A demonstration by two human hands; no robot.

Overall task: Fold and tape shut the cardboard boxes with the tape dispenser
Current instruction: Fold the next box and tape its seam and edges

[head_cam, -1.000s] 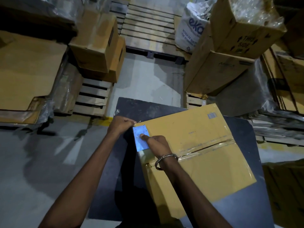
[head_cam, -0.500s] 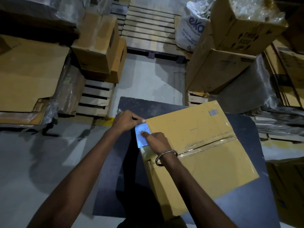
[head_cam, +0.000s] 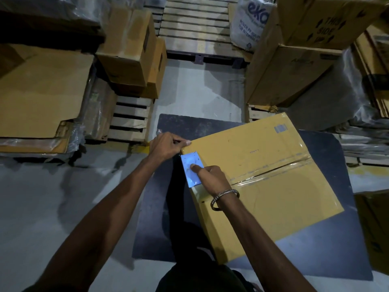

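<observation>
**Warehouse packing area**

A dim storage space with a bare concrete floor (head_cam: 200,91). Wooden pallets (head_cam: 195,28) carry stacked cardboard boxes (head_cam: 130,45), flattened cardboard sheets (head_cam: 42,91) wrapped in plastic film, and a white woven sack (head_cam: 248,24). A dark desk (head_cam: 189,125) stands in the aisle.

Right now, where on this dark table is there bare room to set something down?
Bare dark table shows near-right of the cardboard box, and along the far edge beyond the left hand. It is crowded at the blue label, where the right hand presses.
</observation>
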